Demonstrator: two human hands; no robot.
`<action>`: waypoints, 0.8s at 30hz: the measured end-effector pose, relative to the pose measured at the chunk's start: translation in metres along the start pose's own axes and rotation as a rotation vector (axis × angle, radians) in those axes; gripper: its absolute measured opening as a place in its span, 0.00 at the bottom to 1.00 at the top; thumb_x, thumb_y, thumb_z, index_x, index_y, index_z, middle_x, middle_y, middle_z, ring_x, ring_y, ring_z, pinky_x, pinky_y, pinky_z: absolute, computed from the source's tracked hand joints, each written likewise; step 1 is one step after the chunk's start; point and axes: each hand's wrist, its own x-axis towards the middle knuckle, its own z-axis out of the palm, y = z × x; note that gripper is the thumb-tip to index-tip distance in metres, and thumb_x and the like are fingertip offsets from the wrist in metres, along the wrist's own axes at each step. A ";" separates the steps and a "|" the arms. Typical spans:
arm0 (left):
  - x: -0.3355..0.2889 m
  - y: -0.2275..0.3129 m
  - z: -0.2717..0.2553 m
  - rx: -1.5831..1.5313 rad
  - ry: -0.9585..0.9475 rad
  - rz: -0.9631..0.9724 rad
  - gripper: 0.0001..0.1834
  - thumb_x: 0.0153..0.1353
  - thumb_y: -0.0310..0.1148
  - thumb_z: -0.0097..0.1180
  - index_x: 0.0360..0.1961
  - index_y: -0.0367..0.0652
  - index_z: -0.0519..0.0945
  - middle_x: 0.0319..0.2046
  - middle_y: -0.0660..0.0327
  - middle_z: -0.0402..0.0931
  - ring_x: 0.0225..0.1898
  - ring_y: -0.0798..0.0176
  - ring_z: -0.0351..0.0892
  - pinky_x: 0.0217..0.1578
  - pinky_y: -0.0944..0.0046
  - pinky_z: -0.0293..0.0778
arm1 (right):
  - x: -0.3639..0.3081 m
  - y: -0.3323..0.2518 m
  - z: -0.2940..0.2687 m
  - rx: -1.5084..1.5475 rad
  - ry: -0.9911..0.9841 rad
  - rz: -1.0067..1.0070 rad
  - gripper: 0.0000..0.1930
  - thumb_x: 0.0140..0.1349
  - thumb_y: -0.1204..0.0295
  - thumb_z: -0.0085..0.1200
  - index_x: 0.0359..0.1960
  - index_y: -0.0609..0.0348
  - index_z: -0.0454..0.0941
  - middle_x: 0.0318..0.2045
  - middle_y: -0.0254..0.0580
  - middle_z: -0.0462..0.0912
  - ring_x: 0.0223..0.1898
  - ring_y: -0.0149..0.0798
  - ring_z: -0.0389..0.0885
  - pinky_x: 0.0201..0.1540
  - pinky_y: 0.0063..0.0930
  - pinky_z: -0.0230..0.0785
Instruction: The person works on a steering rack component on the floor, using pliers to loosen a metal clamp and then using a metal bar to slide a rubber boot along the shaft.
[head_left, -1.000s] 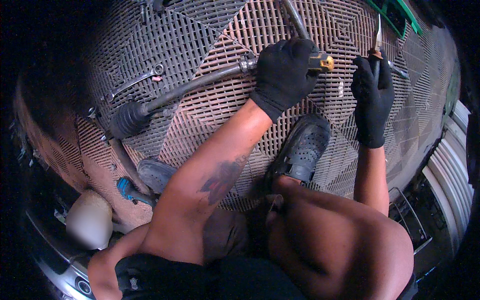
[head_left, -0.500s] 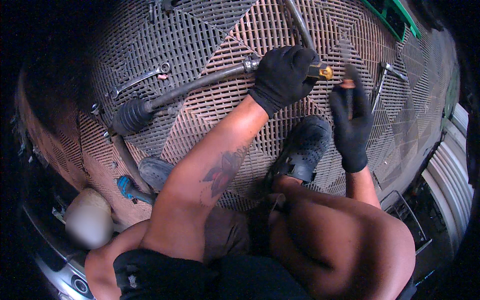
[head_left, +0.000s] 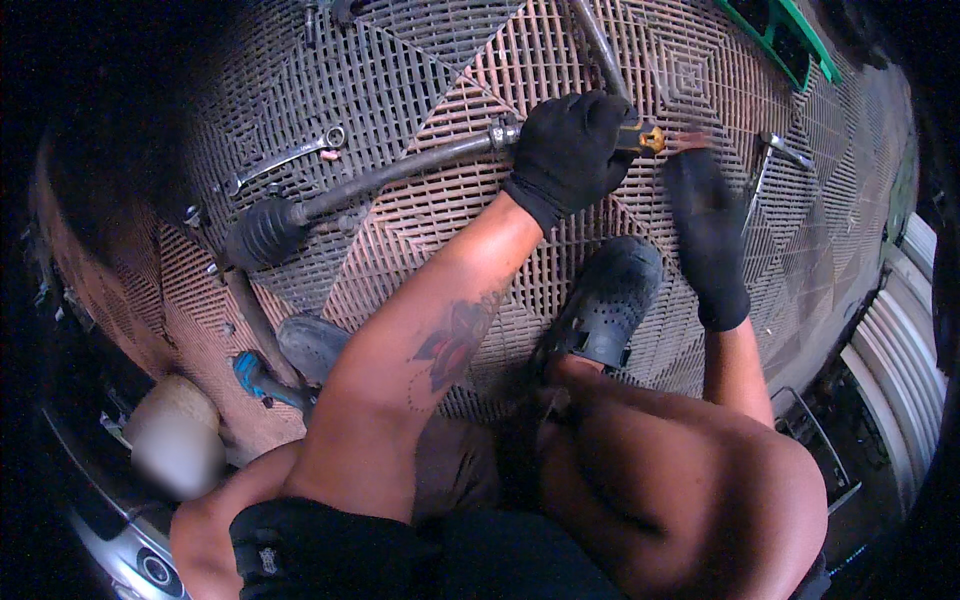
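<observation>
My left hand (head_left: 570, 145), in a black glove, is closed around a tool with a yellow-and-black handle (head_left: 648, 139); the fingers hide the rest of it. This hand sits at the end of a long drive shaft (head_left: 400, 165), beside a metal collar (head_left: 504, 132). The shaft lies on the floor and has a ribbed black rubber boot (head_left: 265, 232) at its other end. My right hand (head_left: 705, 220), also gloved, is smeared by motion. It is closed on a blurred hammer-like tool (head_left: 685, 140), whose reddish end is close to the yellow-and-black handle.
A combination wrench (head_left: 285, 158) lies at the left, and a blue-and-black tool (head_left: 262, 382) lower down. Right of my right hand lies a metal T-shaped tool (head_left: 785, 150). A metal bar (head_left: 597, 45) and a green frame (head_left: 790, 35) are at the far side. The floor (head_left: 480, 290) is slatted tile.
My right hand has shifted slightly up and left, bringing the hammer-like tool's end close to the yellow-and-black handle. My left hand stays nearly in place.
</observation>
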 end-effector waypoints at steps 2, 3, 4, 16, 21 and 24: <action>0.000 -0.004 -0.001 -0.030 0.001 0.004 0.22 0.48 0.40 0.69 0.44 0.47 0.78 0.33 0.54 0.81 0.34 0.44 0.82 0.36 0.45 0.77 | 0.007 -0.028 0.006 0.182 -0.087 0.083 0.30 0.66 0.71 0.61 0.70 0.58 0.69 0.44 0.34 0.83 0.37 0.24 0.76 0.44 0.24 0.74; -0.002 -0.006 -0.002 -0.044 0.002 0.002 0.22 0.48 0.40 0.69 0.44 0.47 0.79 0.33 0.53 0.81 0.34 0.44 0.82 0.36 0.45 0.77 | 0.011 -0.026 0.001 0.216 -0.129 0.150 0.31 0.66 0.72 0.61 0.71 0.58 0.68 0.44 0.33 0.83 0.37 0.23 0.76 0.44 0.23 0.73; -0.001 -0.004 -0.004 -0.058 0.001 0.004 0.22 0.49 0.41 0.69 0.45 0.47 0.79 0.34 0.53 0.81 0.35 0.44 0.83 0.36 0.45 0.77 | 0.014 -0.023 -0.005 0.251 -0.166 0.217 0.31 0.66 0.72 0.62 0.71 0.57 0.68 0.45 0.32 0.83 0.38 0.22 0.75 0.43 0.21 0.73; 0.052 -0.038 -0.072 -0.451 -0.212 -0.498 0.21 0.61 0.48 0.68 0.40 0.38 0.83 0.32 0.55 0.84 0.34 0.60 0.83 0.42 0.57 0.79 | 0.009 -0.013 -0.013 0.377 -0.323 0.327 0.27 0.68 0.70 0.59 0.68 0.60 0.69 0.42 0.34 0.83 0.36 0.24 0.78 0.41 0.21 0.74; 0.056 -0.100 -0.132 0.057 -0.579 -0.089 0.22 0.59 0.49 0.64 0.41 0.39 0.82 0.33 0.46 0.83 0.36 0.45 0.84 0.43 0.51 0.78 | -0.005 -0.005 0.005 0.606 -0.766 0.482 0.22 0.68 0.68 0.58 0.62 0.60 0.75 0.47 0.37 0.86 0.43 0.29 0.81 0.51 0.27 0.75; 0.045 -0.102 -0.144 0.170 -0.731 -0.164 0.23 0.55 0.48 0.62 0.42 0.39 0.83 0.36 0.41 0.82 0.39 0.38 0.84 0.45 0.47 0.78 | -0.012 0.000 0.023 0.790 -1.115 0.716 0.22 0.69 0.67 0.58 0.62 0.61 0.75 0.50 0.39 0.85 0.51 0.34 0.82 0.56 0.32 0.74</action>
